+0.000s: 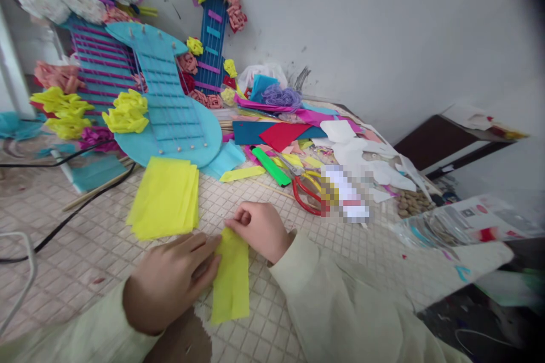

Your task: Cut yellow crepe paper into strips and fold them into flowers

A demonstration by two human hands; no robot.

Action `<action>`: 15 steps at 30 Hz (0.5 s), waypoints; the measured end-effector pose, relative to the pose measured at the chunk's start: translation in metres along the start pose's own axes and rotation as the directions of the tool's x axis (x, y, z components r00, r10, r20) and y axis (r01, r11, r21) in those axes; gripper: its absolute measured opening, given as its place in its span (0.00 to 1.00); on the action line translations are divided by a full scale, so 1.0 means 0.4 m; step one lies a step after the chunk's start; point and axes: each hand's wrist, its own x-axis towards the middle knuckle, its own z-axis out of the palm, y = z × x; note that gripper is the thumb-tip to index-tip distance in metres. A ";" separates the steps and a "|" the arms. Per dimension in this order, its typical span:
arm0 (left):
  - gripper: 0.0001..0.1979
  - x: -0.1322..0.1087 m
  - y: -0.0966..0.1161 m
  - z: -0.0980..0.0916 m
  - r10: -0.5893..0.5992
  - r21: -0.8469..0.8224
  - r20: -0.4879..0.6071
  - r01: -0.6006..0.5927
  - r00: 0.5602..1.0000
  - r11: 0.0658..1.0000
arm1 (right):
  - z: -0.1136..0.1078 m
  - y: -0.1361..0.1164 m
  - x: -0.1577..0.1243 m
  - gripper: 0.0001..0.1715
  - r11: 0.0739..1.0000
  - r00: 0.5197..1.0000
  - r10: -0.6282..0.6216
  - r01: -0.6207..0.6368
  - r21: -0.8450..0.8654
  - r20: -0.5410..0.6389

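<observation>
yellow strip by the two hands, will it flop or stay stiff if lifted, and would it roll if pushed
The yellow strip would probably flop, since it looks as thin as the yellow sheets nearby. It is likely light for its size, for the same reason. Rolling or tipping seems unlikely, as it lies flat on the table.

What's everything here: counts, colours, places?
Rectangular paper strip: one, yellow, front centre.
Squarish paper stack: one, yellow, centre left.
Stringed guitar-like boards: at least three, blue, back left.
Crumpled paper flowers: many, yellow, pink, white, around boards.
Metal scissors: one, red-handled, centre right.
Long plastic tool: one, green, beside scissors.
Yarn bundle: one, purple, back centre.
Paper scraps: many, multicoloured, back right.
Thin cables: several, black, white, left.
Plastic packaging: some, clear, right.
Rounded pieces: many, brown, right.
Gridded tabletop: one, pale, underneath.
Left hand and right hand: two, pale sleeved, at strip.
</observation>
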 end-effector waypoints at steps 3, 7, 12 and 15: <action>0.15 -0.002 -0.001 -0.006 -0.012 0.002 0.025 0.012 1.000 1.000 | -0.003 0.010 0.004 0.09 0.998 1.000 0.002 -0.003 0.067 0.004; 0.14 -0.002 0.000 -0.013 -0.033 0.008 0.041 0.033 0.999 0.999 | -0.015 0.030 0.017 0.11 0.955 0.995 0.029 -0.056 0.291 0.096; 0.14 0.004 -0.003 -0.007 -0.038 -0.034 0.002 0.039 0.999 0.999 | -0.013 0.038 0.020 0.06 0.964 0.989 -0.101 0.071 0.257 0.106; 0.14 0.005 -0.009 0.001 -0.062 -0.054 -0.028 0.061 0.998 0.997 | -0.007 0.030 0.012 0.05 0.977 0.983 -0.173 0.163 0.140 0.062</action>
